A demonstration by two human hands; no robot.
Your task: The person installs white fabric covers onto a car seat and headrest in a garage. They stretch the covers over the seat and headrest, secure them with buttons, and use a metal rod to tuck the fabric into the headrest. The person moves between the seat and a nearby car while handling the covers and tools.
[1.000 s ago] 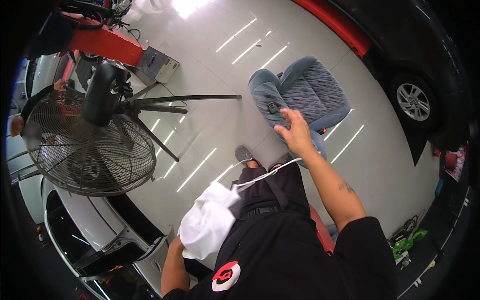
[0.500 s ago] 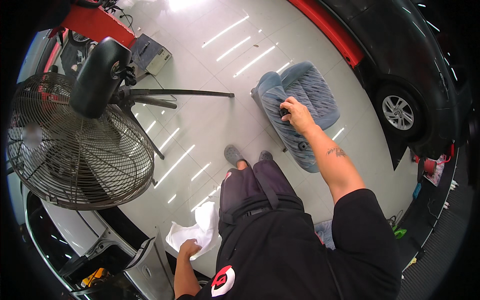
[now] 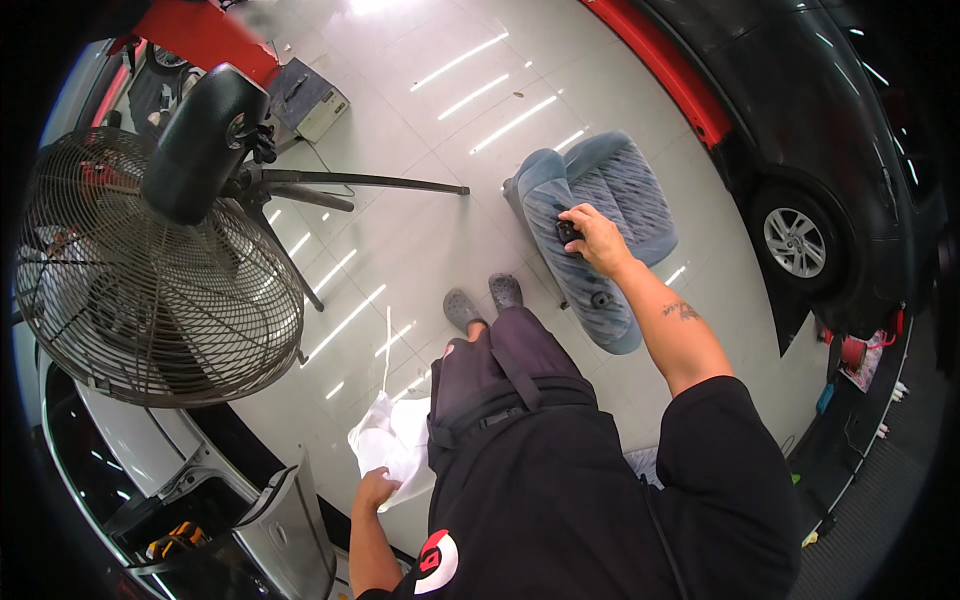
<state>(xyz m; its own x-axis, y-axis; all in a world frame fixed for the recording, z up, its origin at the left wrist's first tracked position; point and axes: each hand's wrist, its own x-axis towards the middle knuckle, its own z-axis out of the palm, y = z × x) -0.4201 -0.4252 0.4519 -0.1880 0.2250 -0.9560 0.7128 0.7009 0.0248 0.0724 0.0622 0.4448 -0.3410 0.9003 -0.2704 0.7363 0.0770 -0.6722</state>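
Observation:
A blue-grey patterned car seat (image 3: 625, 185) stands on the floor ahead and to the right. My right hand (image 3: 598, 243) is closed on a small black object (image 3: 568, 233) against the seat's near cushion; its exact kind is too small to make out. Down at my left side, my left hand (image 3: 377, 489) grips a bunched white cloth (image 3: 398, 445) that hangs loose, with a thin white strip trailing off it. The cloth's lower folds are partly covered by my clothing and hand.
A large black fan (image 3: 160, 270) on tripod legs (image 3: 370, 180) stands at left. Behind it sits a grey box (image 3: 305, 100) near a red panel (image 3: 205, 35). A dark car (image 3: 800, 130) lines the right; a silver car with an open door (image 3: 285, 525) is at lower left.
My right foot has come forward beside the left. The white cloth has swung slightly, and its thin strip now flies out. My right hand stays at the seat with the black object.

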